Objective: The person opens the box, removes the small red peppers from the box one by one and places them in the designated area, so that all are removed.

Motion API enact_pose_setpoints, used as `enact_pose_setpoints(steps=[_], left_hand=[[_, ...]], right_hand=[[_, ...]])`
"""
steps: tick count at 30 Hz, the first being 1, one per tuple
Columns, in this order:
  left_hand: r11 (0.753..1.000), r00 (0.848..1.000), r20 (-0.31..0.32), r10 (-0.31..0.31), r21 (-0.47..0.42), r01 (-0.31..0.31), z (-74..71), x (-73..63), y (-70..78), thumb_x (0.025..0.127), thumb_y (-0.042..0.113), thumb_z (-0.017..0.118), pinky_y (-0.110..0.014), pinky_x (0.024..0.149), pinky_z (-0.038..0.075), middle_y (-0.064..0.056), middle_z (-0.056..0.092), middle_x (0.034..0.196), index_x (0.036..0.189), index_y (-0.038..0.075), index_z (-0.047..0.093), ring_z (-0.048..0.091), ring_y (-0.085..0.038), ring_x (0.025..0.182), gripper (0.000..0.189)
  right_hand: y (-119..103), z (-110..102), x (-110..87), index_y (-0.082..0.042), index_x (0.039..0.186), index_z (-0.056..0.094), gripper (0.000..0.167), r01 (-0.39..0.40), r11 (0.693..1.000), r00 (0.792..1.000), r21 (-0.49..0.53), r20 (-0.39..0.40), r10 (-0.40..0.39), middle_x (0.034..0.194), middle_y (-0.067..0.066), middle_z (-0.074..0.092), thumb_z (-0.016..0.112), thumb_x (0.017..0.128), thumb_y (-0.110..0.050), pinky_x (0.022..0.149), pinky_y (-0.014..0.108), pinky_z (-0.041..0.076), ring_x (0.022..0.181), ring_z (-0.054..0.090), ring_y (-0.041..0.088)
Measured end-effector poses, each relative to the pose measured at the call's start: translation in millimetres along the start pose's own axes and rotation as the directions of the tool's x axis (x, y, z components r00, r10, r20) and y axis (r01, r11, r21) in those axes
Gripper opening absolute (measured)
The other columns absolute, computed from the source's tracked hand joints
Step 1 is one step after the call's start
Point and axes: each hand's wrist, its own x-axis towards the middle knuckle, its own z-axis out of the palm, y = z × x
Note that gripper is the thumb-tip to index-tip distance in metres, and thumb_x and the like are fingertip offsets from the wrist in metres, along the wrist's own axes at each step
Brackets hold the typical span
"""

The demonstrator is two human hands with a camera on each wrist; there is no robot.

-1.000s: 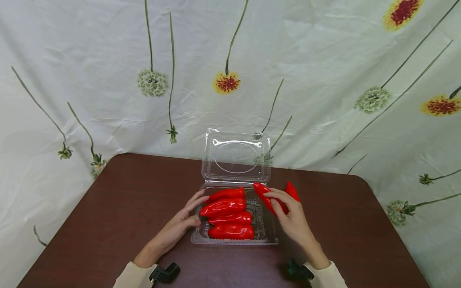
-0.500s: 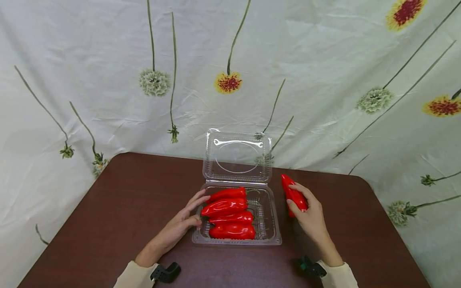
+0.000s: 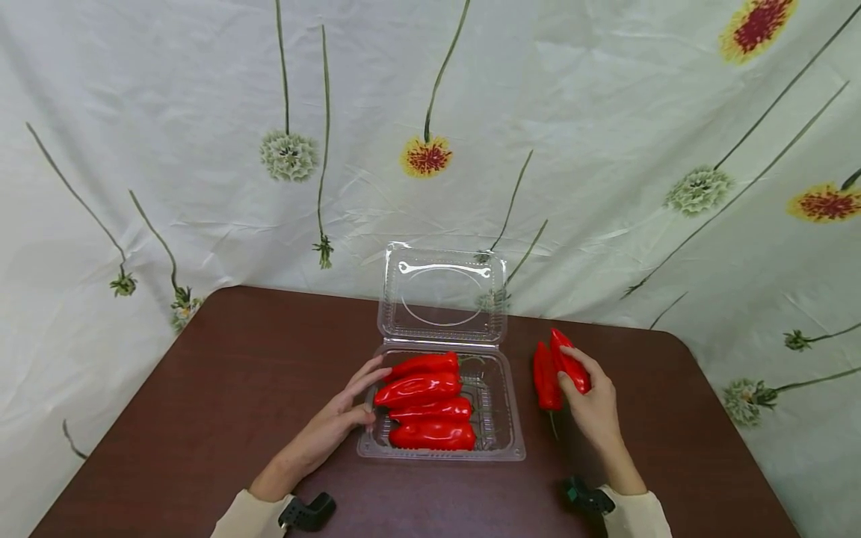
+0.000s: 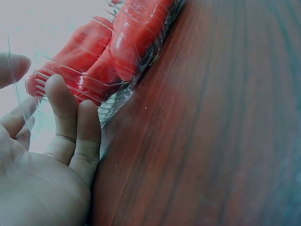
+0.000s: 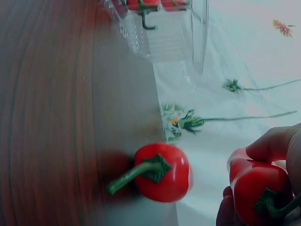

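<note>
Head view: right hand [image 3: 595,407] has moved its gripped pepper [image 3: 572,368] rightward; left hand [image 3: 334,422] stays spread against the box [image 3: 484,454].

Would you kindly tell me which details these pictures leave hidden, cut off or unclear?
Held pepper: the right edge cuts off its stem tip in the right wrist view; in the head view, the right grip covers its stem end.
Clear container: the top edge cuts off much of it and its peppers in the right wrist view.
Left grip: the left edge cuts off one digit in the left wrist view.
</note>
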Motion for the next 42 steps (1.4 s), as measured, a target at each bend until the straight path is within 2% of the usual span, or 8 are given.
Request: enact_pose_setpoints(steps=[6, 10, 17, 20, 23, 27, 34, 42], left_hand=[[1.000, 1.000, -0.007, -0.002, 0.005, 0.002, 0.5, 0.0, 1.5, 0.094, 0.001, 0.050, -0.024, 0.083, 0.051, 0.001, 0.004, 0.168, 0.157, 0.014, 0.032, 0.054, -0.016, 0.104, 0.067], [1.000, 1.000, -0.003, -0.003, 0.002, 0.003, 0.7, -0.5, 1.4, 0.094, 0.001, 0.050, -0.024, 0.083, 0.051, 0.001, 0.003, 0.168, 0.157, 0.013, 0.031, 0.055, -0.017, 0.098, 0.067], [1.000, 1.000, 0.000, 0.005, 0.003, -0.005, 1.2, -0.7, 1.6, 0.094, 0.001, 0.050, -0.024, 0.084, 0.050, 0.001, 0.003, 0.168, 0.157, 0.013, 0.031, 0.052, -0.014, 0.107, 0.067], [1.000, 1.000, 0.000, 0.004, 0.002, -0.004, 1.3, -0.9, 1.9, 0.094, 0.001, 0.050, -0.024, 0.085, 0.050, 0.001, 0.002, 0.168, 0.157, 0.013, 0.031, 0.050, -0.011, 0.112, 0.067], [1.000, 1.000, 0.004, 0.005, -0.002, -0.005, 1.1, -1.0, 1.6, 0.094, 0.000, 0.049, -0.023, 0.084, 0.050, 0.001, 0.002, 0.168, 0.157, 0.012, 0.030, 0.052, -0.011, 0.102, 0.067], [1.000, 1.000, 0.006, 0.005, -0.001, -0.005, 0.8, -1.3, 1.2, 0.094, 0.000, 0.049, -0.023, 0.082, 0.050, 0.000, 0.002, 0.168, 0.157, 0.012, 0.029, 0.054, -0.016, 0.090, 0.067], [1.000, 1.000, 0.006, 0.011, 0.003, -0.011, 0.4, -1.3, 0.9, 0.094, 0.000, 0.049, -0.024, 0.081, 0.051, 0.000, 0.002, 0.168, 0.157, 0.011, 0.029, 0.053, -0.016, 0.097, 0.067], [1.000, 1.000, 0.011, 0.025, -0.001, -0.025, 0.0, -1.6, -0.4, 0.094, -0.001, 0.049, -0.023, 0.080, 0.051, -0.001, 0.002, 0.168, 0.157, 0.012, 0.030, 0.054, -0.018, 0.090, 0.067]], right_hand=[[10, -3, 5.0, -0.010, 0.130, 0.065, 0.039, -0.034, 0.999, 0.999, -0.021, -0.015, 0.034, 0.118, 0.018, 0.064, 0.064, 0.092, -0.001, 0.059, 0.020, 0.043, 0.079, 0.051, 0.017], [16, -4, 5.3, -0.010, 0.129, 0.066, 0.037, -0.066, 0.997, 0.998, -0.031, -0.011, 0.066, 0.127, 0.019, 0.063, 0.063, 0.093, -0.002, 0.064, 0.017, 0.041, 0.091, 0.052, 0.017], [24, -5, 6.4, -0.006, 0.126, 0.068, 0.034, -0.065, 0.996, 0.998, -0.067, -0.027, 0.064, 0.112, 0.026, 0.066, 0.063, 0.092, 0.000, 0.057, 0.022, 0.038, 0.074, 0.052, 0.020], [27, -4, 6.2, -0.005, 0.128, 0.066, 0.035, -0.087, 0.994, 0.996, -0.066, -0.002, 0.087, 0.131, 0.028, 0.060, 0.062, 0.093, -0.001, 0.065, 0.020, 0.040, 0.100, 0.062, 0.033], [29, -4, 6.0, -0.005, 0.131, 0.064, 0.037, -0.117, 0.991, 0.993, -0.065, 0.024, 0.119, 0.143, 0.027, 0.052, 0.061, 0.095, -0.003, 0.077, 0.017, 0.038, 0.127, 0.052, 0.039], [34, -3, 6.0, -0.006, 0.134, 0.062, 0.038, -0.144, 0.987, 0.988, -0.076, 0.043, 0.148, 0.144, 0.025, 0.052, 0.060, 0.096, -0.004, 0.081, 0.021, 0.038, 0.121, 0.053, 0.035], [38, 1, 6.0, -0.001, 0.137, 0.057, 0.040, -0.135, 0.990, 0.986, -0.042, 0.093, 0.138, 0.146, 0.029, 0.047, 0.059, 0.097, -0.002, 0.111, 0.055, 0.033, 0.137, 0.041, 0.044], [41, 1, 7.0, 0.002, 0.138, 0.055, 0.040, -0.159, 0.987, 0.975, -0.008, 0.154, 0.158, 0.147, 0.029, 0.047, 0.055, 0.098, -0.001, 0.111, 0.052, 0.033, 0.137, 0.041, 0.042]])
